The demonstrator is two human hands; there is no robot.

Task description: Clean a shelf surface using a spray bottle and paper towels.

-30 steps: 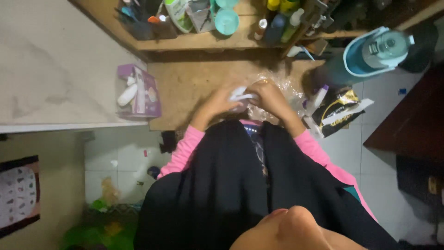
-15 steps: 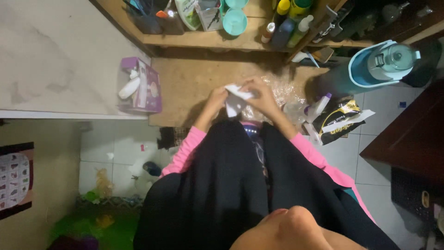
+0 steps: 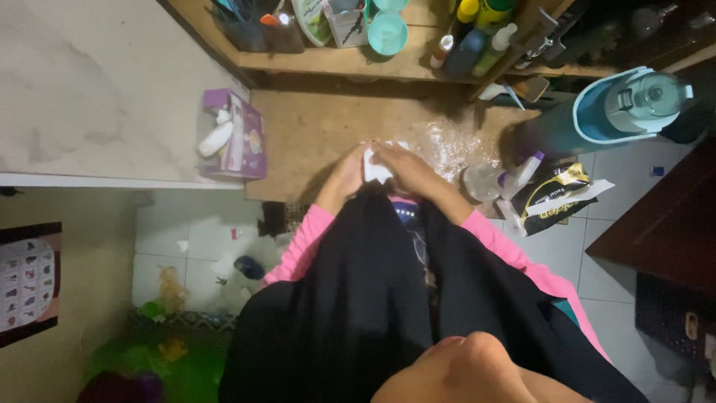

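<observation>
Both my hands meet over the near edge of a brown wooden work surface (image 3: 313,127). My left hand (image 3: 344,173) and my right hand (image 3: 403,168) together grip a small white folded sheet (image 3: 375,169), which shows between the fingers. Pink sleeves and a black garment cover my arms and body below. Crinkled clear plastic film (image 3: 447,142) lies on the surface just right of my right hand.
A purple box (image 3: 237,138) with a white bottle stands left of my hands. A clear spray bottle (image 3: 501,179) and a black-and-gold bag (image 3: 556,198) lie at right. A teal water dispenser (image 3: 626,104) stands beyond. The shelf behind holds bottles and a teal cup (image 3: 388,33).
The white sheet, held open and hanging half a second ago, is now gathered smaller between my hands. My hands have drawn closer together and nearer my body.
</observation>
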